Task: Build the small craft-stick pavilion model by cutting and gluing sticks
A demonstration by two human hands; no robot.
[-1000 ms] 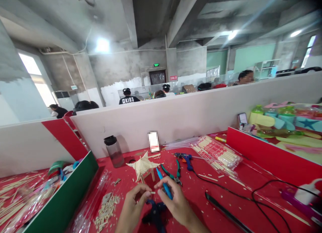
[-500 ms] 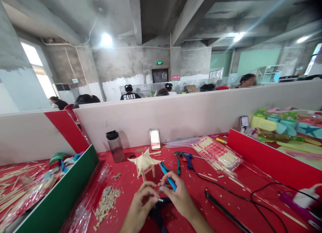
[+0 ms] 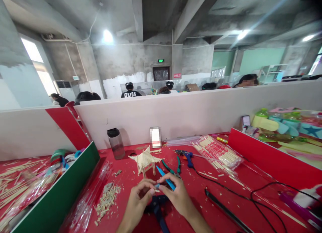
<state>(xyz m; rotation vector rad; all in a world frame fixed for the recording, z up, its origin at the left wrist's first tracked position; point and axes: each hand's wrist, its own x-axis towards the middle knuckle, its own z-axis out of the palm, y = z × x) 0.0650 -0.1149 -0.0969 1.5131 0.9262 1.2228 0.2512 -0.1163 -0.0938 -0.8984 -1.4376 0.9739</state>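
My right hand is closed around a bright blue pen, whose far end points up and left. At its fingertips a small blue piece sits between the two hands; I cannot tell whether it is the pen's cap. My left hand is pinched with its fingertips against that piece. What else it grips is hidden. Just beyond the hands stands a small pavilion model made of pale sticks, with a pointed roof and legs. Beneath the hands lies a dark blue tool, partly covered.
Green-handled pliers and a blue glue gun lie behind my right hand. Bundled sticks are farther right. Stick offcuts heap at left. A dark bottle stands by the white partition. A black cable crosses the right.
My fingertips have come closer together around the small blue piece. The pale stick end that showed at my left fingertips is now mostly hidden. The dark tool below shows more.
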